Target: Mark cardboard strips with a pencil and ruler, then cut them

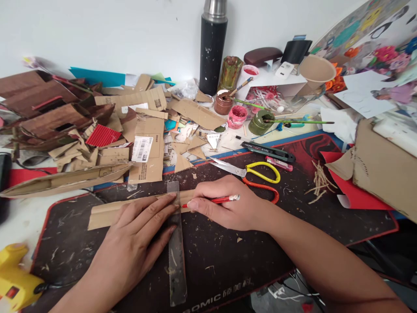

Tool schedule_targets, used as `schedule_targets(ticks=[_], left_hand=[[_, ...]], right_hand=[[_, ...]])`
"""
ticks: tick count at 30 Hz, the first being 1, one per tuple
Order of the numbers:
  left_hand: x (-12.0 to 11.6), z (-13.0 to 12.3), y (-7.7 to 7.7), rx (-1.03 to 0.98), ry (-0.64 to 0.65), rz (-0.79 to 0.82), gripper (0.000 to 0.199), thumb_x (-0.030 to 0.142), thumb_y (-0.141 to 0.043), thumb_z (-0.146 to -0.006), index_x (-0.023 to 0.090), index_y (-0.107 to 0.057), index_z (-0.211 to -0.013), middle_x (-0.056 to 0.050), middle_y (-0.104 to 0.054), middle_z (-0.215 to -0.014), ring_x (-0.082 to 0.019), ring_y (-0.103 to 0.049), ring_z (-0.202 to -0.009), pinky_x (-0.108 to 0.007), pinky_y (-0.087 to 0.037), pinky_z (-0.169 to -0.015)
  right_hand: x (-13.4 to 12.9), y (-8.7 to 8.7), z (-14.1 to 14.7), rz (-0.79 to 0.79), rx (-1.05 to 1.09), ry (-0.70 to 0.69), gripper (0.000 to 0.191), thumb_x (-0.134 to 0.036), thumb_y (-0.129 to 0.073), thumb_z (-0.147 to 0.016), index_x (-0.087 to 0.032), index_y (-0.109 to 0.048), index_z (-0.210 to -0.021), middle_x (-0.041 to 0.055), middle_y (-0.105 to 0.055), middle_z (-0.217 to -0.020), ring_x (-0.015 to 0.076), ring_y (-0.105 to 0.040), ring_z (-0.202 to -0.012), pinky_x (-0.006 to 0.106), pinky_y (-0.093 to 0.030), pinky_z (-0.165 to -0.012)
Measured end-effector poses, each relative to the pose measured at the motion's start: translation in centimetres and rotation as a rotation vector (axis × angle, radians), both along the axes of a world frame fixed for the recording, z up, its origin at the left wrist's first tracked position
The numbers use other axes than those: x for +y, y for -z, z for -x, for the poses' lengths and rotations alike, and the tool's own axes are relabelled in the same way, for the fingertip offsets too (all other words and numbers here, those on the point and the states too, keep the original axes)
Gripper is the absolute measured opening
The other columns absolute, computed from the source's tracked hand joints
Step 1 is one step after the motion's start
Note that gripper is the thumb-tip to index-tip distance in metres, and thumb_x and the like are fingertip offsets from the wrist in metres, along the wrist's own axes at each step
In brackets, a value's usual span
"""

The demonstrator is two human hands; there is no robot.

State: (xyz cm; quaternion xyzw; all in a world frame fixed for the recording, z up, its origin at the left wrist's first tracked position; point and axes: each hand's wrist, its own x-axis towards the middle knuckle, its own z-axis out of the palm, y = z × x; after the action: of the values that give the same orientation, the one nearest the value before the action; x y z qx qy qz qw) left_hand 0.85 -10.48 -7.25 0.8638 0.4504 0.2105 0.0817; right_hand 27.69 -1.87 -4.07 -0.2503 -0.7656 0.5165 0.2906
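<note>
Cardboard strip, tan, long and flat [102, 216], lies crosswise on a dark desk mat with a red edge [215, 248] in the head view, its far end running under the hands. A narrow translucent plastic ruler with a scuffed surface [177, 274] lies across the strip, nearly at right angles to it, its near end on bare mat. The left hand [143, 232] is laid flat, palm down, over the strip, with fingertips on the ruler; its grip is loose and wide, clasping nothing. The right hand [226, 202] has a narrow grip, pinching a slim red pencil with a silvery end [224, 199] between thumb and fingers. The pencil's point meets the strip just beside the ruler's right edge.

Beyond the right hand lie metal scissors with one yellow and one orange-red handle [263, 167], partly hidden by that hand, and a black utility knife [269, 151]. Behind the mat, on the white desk [16, 230], are a hollow boat-shaped cardboard piece [70, 182], an open jar of green paint [259, 123] and a tall black bottle with a steel top [212, 54].
</note>
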Motion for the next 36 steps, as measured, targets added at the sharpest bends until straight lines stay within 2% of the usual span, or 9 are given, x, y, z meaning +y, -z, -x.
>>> schedule_targets(ticks=[6, 15, 25, 36], left_hand=[[-0.14, 0.08, 0.03, -0.009, -0.011, 0.003, 0.035, 0.027, -0.063, -0.110, 0.025, -0.069, -0.145, -0.006, -0.077, -0.150, -0.029, -0.069, -0.129, -0.046, -0.054, -0.113], [-0.11, 0.03, 0.11, 0.024, 0.009, 0.006, 0.034, 0.028, -0.060, -0.113, 0.023, -0.065, -0.146, -0.006, -0.073, -0.154, -0.029, -0.064, -0.132, -0.046, -0.050, -0.115], [-0.26, 0.10, -0.07, 0.018, 0.006, -0.003, 0.034, 0.026, -0.060, -0.112, 0.022, -0.067, -0.145, -0.007, -0.075, -0.152, -0.029, -0.065, -0.131, -0.046, -0.051, -0.115], [-0.23, 0.17, -0.10, -0.001, 0.006, 0.008, 0.035, 0.025, -0.062, -0.111, 0.023, -0.069, -0.145, -0.006, -0.075, -0.151, -0.028, -0.067, -0.131, -0.045, -0.051, -0.115]], right_hand=[[-0.11, -0.09, 0.05, 0.018, -0.039, -0.009, 0.040, -0.041, -0.058, -0.116, -0.021, -0.061, -0.082, -0.0048, -0.052, -0.069, 0.0119, -0.045, -0.061, 0.027, -0.035, -0.062], [-0.04, -0.08, -0.03, 0.053, -0.025, -0.017, 0.039, -0.039, -0.060, -0.115, -0.019, -0.063, -0.082, -0.0049, -0.055, -0.070, 0.0111, -0.048, -0.062, 0.025, -0.036, -0.062], [-0.04, -0.36, 0.00, 0.086, -0.036, -0.036, 0.039, -0.038, -0.059, -0.116, -0.019, -0.066, -0.082, -0.0039, -0.060, -0.070, 0.0116, -0.054, -0.064, 0.024, -0.040, -0.063], [-0.04, -0.53, -0.08, 0.287, -0.048, 0.044, 0.047, -0.052, -0.067, -0.112, -0.021, -0.063, -0.077, -0.0045, -0.062, -0.061, 0.0134, -0.058, -0.060, 0.025, -0.043, -0.062]])
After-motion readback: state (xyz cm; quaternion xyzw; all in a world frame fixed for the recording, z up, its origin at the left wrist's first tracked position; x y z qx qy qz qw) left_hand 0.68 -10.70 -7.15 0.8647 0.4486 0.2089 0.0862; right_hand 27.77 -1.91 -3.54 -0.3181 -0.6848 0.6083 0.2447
